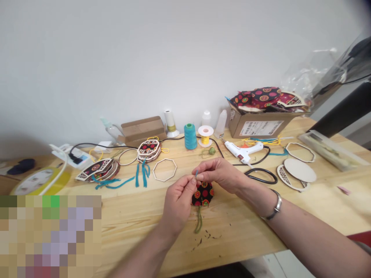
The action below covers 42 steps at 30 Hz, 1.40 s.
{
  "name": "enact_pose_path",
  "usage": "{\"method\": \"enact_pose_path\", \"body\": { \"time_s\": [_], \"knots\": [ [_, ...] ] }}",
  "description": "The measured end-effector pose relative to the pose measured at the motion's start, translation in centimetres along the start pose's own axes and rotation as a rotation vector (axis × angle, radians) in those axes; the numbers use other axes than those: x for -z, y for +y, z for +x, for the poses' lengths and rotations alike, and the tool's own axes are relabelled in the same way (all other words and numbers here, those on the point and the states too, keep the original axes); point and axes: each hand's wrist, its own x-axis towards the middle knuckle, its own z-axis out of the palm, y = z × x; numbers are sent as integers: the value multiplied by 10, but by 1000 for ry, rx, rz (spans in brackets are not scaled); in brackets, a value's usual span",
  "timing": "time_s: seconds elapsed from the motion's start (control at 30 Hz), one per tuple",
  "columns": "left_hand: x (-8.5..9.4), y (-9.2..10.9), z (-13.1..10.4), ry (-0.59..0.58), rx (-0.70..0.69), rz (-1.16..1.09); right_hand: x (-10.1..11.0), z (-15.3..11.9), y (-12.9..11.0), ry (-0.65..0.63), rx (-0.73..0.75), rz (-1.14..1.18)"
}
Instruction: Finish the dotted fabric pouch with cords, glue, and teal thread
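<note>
My left hand (179, 197) and my right hand (220, 174) meet at the fingertips in a pinch. Between them a short bit of blue cord (197, 172) shows. Just below hangs a rounded piece of black fabric (202, 194) with red and orange flower patterns. My left thumb and fingers close at its upper left edge, and the right fingers cover its top. From its lower edge trails a looped green cord (198, 222). Exactly how the blue cord meets the fabric piece is hidden by my fingers.
Behind my hands stand a teal thread cone (190, 138) and a yellow spool (205, 137). A white glue gun (243, 151) lies to the right with its black cable. Stacked patterned pieces (149, 150) are at left, a filled cardboard box (256, 125) at back right.
</note>
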Motion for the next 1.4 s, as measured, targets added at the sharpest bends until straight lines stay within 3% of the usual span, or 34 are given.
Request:
{"method": "enact_pose_path", "body": {
  "time_s": [0.17, 0.43, 0.7, 1.0, 1.23, 1.4],
  "knots": [
    [0, 0, 0, -6, 5, 1, -2, 0, -1, 49, 26, 5],
    [-2, 2, 0, -25, 0, -15, -8, -3, -4, 20, 68, -39],
    [-2, 6, 1, -23, -67, 76, 1, -4, -9, 83, 134, -58],
    [-1, 6, 4, 69, -78, 209, 3, -12, -22, -101, 279, 167],
    [3, -3, 9, 167, -61, 252, 3, -19, -35, -32, 443, 197],
    [4, 4, 6, 469, -300, 327, 2, -21, -41, 77, 472, 152]
  ]
}}
